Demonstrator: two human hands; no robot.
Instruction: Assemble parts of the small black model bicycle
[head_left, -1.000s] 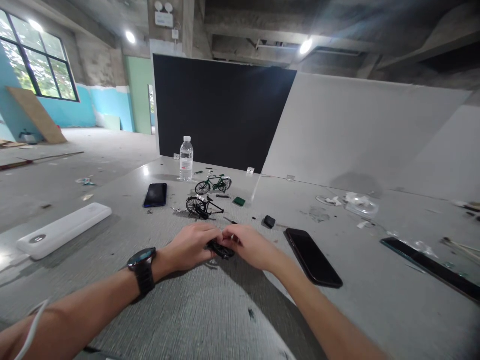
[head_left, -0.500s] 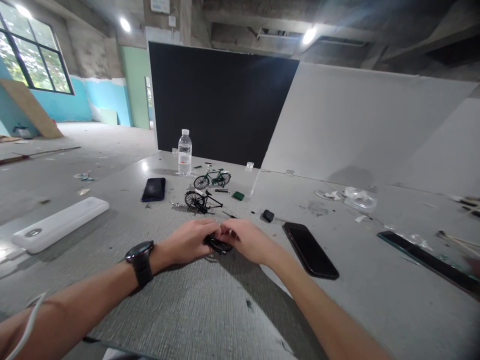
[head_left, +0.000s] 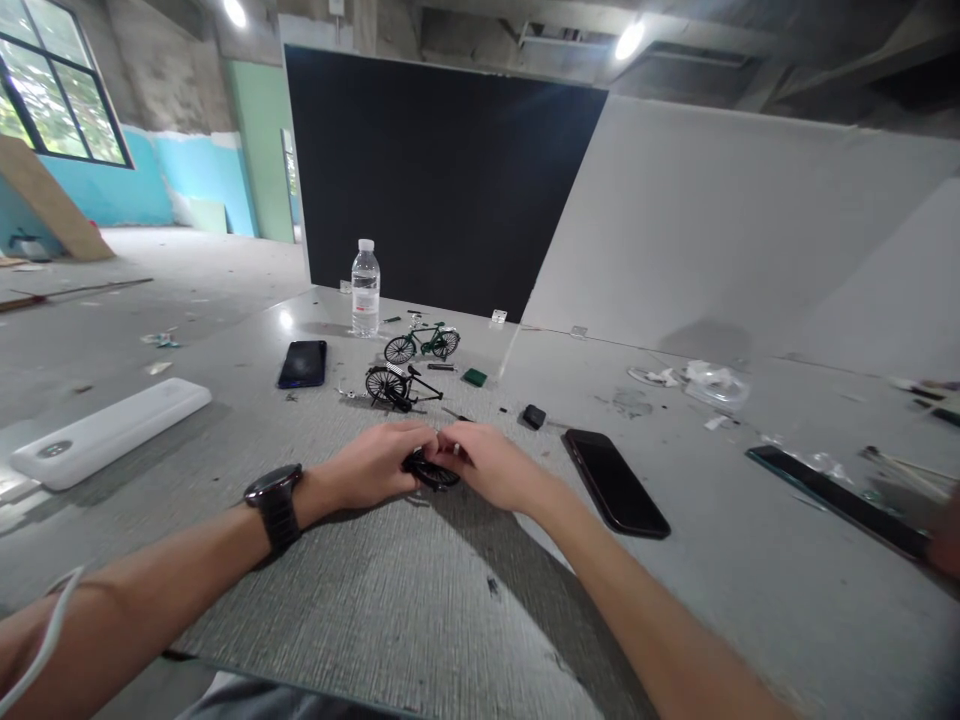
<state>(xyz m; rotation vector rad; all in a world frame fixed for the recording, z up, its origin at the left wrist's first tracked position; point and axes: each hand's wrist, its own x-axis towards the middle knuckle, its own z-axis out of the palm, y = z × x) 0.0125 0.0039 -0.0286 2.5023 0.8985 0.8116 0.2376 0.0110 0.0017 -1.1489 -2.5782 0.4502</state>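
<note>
Close together over the table, my left hand [head_left: 388,458] and my right hand [head_left: 486,462] both grip a small black spoked toy bicycle wheel [head_left: 436,477]. Their fingertips meet at its upper edge and cover part of it. Just beyond them stands a black model bicycle frame [head_left: 405,388] with its rear wheel on and no front wheel. Behind that is a green model bicycle [head_left: 423,343] with both wheels. A thin dark screwdriver-like rod [head_left: 456,415] lies between my fingers and the black frame.
Phones lie left [head_left: 303,364] and right [head_left: 616,482] of my hands. A water bottle [head_left: 365,288] stands at the back. A white power bank [head_left: 112,432] is far left. Small black [head_left: 534,416] and green [head_left: 474,377] pieces and plastic packaging [head_left: 712,385] lie rightward. Another person's hand shows blurred at the right edge.
The view has tilted slightly, so everything sits a little higher in the picture. My hands stay on the wheel, with only slight finger movement.
</note>
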